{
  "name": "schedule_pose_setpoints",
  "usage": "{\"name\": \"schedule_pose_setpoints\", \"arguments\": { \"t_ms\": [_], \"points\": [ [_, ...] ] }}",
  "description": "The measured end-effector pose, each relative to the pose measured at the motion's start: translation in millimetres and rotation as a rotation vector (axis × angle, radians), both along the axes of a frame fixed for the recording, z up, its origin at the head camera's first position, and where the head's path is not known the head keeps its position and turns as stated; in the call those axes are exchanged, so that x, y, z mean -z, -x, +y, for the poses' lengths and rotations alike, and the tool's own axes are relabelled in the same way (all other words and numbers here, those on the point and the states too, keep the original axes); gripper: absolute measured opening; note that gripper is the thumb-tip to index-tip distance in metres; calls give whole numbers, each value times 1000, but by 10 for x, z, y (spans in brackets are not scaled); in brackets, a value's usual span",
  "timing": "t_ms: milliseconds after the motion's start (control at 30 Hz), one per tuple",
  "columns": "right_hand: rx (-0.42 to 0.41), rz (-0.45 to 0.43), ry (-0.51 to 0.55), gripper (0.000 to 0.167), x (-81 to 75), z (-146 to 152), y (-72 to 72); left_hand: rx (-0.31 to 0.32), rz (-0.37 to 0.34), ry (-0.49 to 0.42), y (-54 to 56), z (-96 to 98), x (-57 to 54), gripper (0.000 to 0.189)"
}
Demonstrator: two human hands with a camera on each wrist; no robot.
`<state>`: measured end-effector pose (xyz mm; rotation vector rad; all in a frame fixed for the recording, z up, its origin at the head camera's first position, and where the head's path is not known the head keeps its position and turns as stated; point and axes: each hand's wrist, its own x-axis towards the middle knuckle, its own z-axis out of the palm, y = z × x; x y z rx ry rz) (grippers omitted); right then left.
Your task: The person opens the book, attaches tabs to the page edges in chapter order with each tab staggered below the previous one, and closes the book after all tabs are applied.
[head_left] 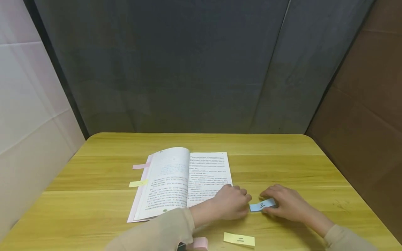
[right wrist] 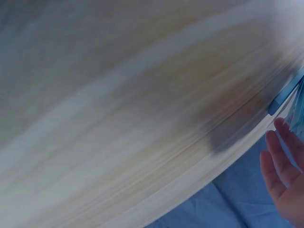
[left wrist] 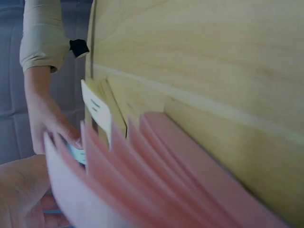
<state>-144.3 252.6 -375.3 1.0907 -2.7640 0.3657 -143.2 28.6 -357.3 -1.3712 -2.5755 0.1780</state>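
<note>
Between the thumb and fingers of my right hand (head_left: 287,205) is a blue sticky note (head_left: 262,205) with dark marks, held over the table. My left hand (head_left: 230,202) is curled just left of that note, past the lower corner of the open book's right page (head_left: 208,170). In the left wrist view a blue sliver (left wrist: 54,211) shows between its fingers; the rest is hidden. Several blue sheets fan out by my right fingertips (right wrist: 280,122) in the right wrist view. Toward me lies a yellow sticky note pad (head_left: 239,240) with two strokes.
Under the left sleeve (head_left: 157,232) is a pink sticky note pad (head_left: 199,243), its sheets fanned in the left wrist view. A pink tab (head_left: 140,166) and a yellow tab (head_left: 138,183) stick out of the book's left side. Dark cloth (head_left: 172,69) hangs behind the table.
</note>
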Motion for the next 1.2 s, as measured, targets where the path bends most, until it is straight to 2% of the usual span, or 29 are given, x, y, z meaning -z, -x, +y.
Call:
{"name": "schedule_pose_setpoints", "arguments": {
  "t_ms": [333, 633, 800, 1000, 1200],
  "points": [
    [-27, -91, -25, 31, 24, 7, -19, -43, -61, 36, 20, 188, 142, 27],
    [-36, -114, -37, 25, 27, -16, -6, -58, -26, 47, 41, 254, 228, 28],
    [-38, -121, -38, 23, 23, -23, 0, -50, 11, 30, 38, 257, 224, 25],
    [-51, -117, -24, 21, 15, -39, -6, -47, 3, 17, 31, 244, 221, 20],
    [-72, -62, 1, 21, -27, -60, 4, -36, -12, -68, 26, 186, 170, 16]
  ]
}}
